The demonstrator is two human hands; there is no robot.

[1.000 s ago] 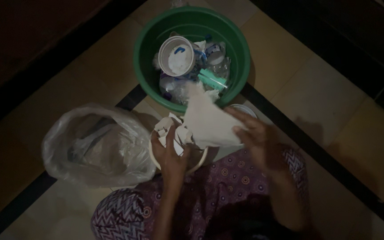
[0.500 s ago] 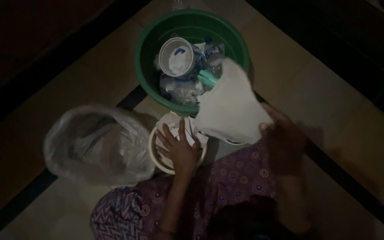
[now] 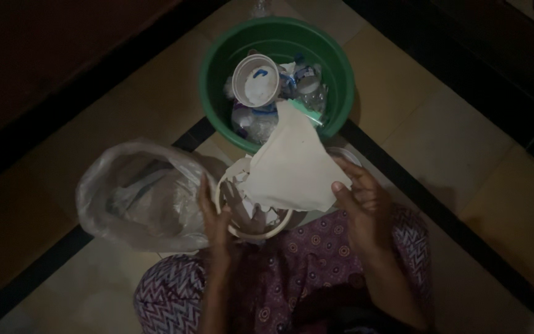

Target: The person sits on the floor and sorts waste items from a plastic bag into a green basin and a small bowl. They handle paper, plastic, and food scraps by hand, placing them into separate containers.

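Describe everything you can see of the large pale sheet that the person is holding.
The pale sheet looks like thin paper or card, off-white, roughly triangular with uneven, torn-looking edges. The right hand pinches its lower right corner. It slants over the small round white container, its upper tip reaching across the green basin. The left hand grips that container's rim.

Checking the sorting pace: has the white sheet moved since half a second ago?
Yes. The sheet has come down from the green basin's right rim, toward the small bowl.
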